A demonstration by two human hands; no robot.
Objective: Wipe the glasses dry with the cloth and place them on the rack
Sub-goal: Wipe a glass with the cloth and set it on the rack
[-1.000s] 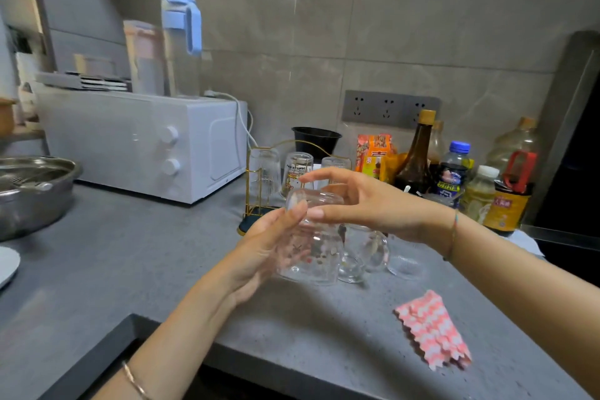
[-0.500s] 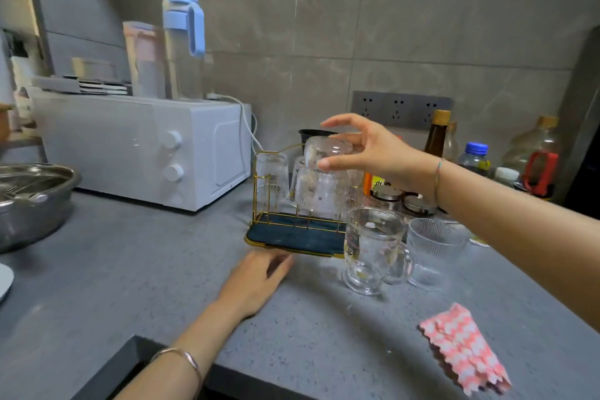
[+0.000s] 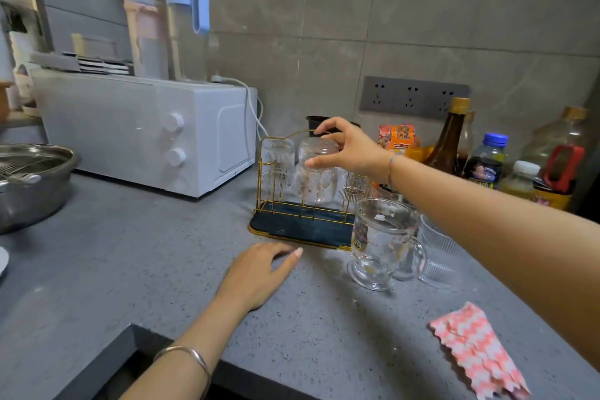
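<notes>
A gold wire rack (image 3: pixel 302 227) with a dark base stands on the grey counter. My right hand (image 3: pixel 347 149) grips the bottom of an upturned patterned glass (image 3: pixel 315 178) that sits in the rack's middle. Another upturned ribbed glass (image 3: pixel 276 166) hangs at its left, and a third (image 3: pixel 352 187) stands behind my wrist. My left hand (image 3: pixel 256 273) rests flat on the counter in front of the rack. A glass mug (image 3: pixel 380 243) and a ribbed glass (image 3: pixel 438 253) stand upright to the right. The pink and white cloth (image 3: pixel 477 351) lies at the lower right.
A white microwave (image 3: pixel 143 130) with bottles on top stands at the back left. A steel bowl (image 3: pixel 29 182) sits at the far left. Sauce and oil bottles (image 3: pixel 487 156) line the wall on the right. The sink edge (image 3: pixel 130 344) is below my left arm.
My right hand carried the glass from both hands up and onto the rack, lowering it over a peg. My left hand let go and dropped flat onto the counter.
</notes>
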